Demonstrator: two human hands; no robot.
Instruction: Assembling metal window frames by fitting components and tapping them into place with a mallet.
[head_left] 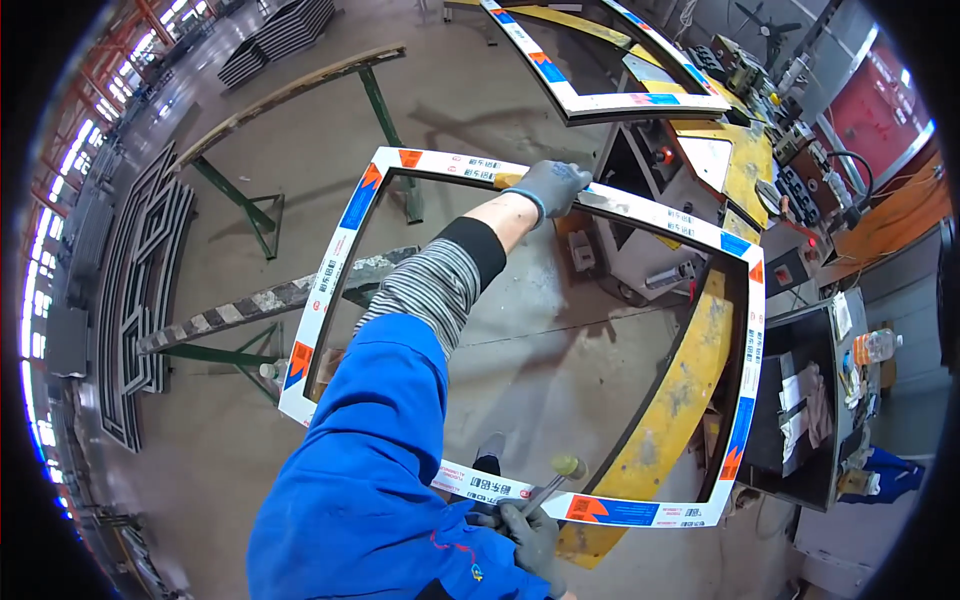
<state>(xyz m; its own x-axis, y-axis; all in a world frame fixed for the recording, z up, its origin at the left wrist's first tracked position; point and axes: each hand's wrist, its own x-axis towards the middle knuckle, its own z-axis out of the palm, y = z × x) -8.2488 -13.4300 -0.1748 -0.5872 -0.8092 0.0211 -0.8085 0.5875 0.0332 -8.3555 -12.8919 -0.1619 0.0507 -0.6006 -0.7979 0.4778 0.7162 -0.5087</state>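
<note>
A large rectangular window frame (335, 262), wrapped in white film with blue and orange patches, lies across the middle of the view. My left hand (553, 190), in a grey glove, reaches over it and grips its far bar, fingers curled round the edge. Just left of those fingers, a small yellow piece (508, 182) shows on the bar; its kind is unclear. Close to the near bar, my gloved right hand (532, 540) is closed round the thin handle of a mallet (568, 467). The mallet's yellowish head points up and away, inside the frame's opening.
Yellow worktable arms (665, 400) support the frame's right side. A striped trestle beam (250, 308) runs under its left side, with another trestle (290, 95) beyond. A second frame (640, 103) lies far right, beside a tool-laden bench (745, 150). Frames (150, 290) are stacked left.
</note>
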